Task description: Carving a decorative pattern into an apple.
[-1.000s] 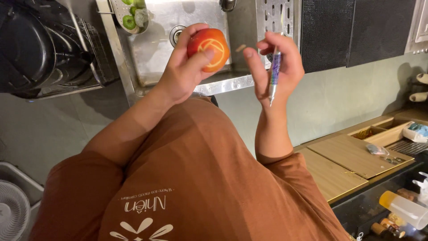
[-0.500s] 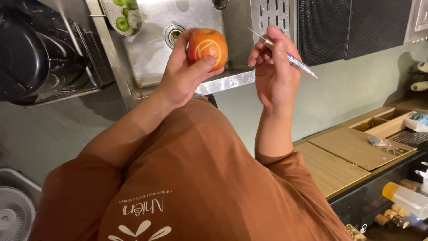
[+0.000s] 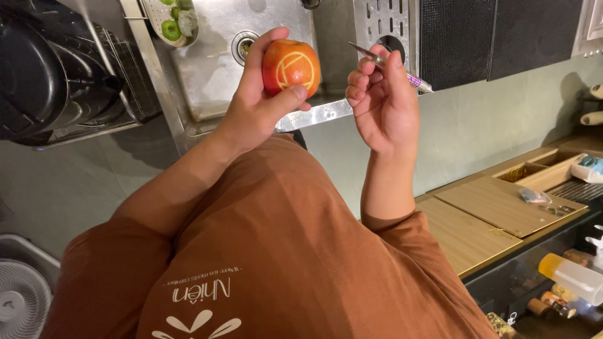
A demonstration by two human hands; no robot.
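A red-orange apple (image 3: pixel 291 66) is being held up by the left hand (image 3: pixel 257 103), above the steel sink (image 3: pixel 213 69) and in front of the person's chest. The grip of that hand is being kept closed around the fruit: the thumb is being pressed against its lower front, while the fingers are being wrapped behind it. A pale pattern, a circle crossed by straight lines, is being shown on the side of the apple that faces the camera.

A slim carving knife (image 3: pixel 392 68) with a purple handle and a thin metal tip is being pinched by the right hand (image 3: pixel 384 103), just beside the apple but apart from it. The grip of this hand is being closed on the tool, whose tip is being pointed up and to the left, away from the fruit.

A white dish with green slices (image 3: pixel 171 24) is being rested at the far edge of the sink. A dark pot (image 3: pixel 44 69) is being kept in a wire rack to the left. A wooden board (image 3: pixel 502 207) is being laid on the table at the right, with a small plastic bottle (image 3: pixel 575 276) lying below it. A white fan (image 3: pixel 22 304) is being seen at the lower left corner. A brown shirt (image 3: pixel 270 263) is being worn by the person.
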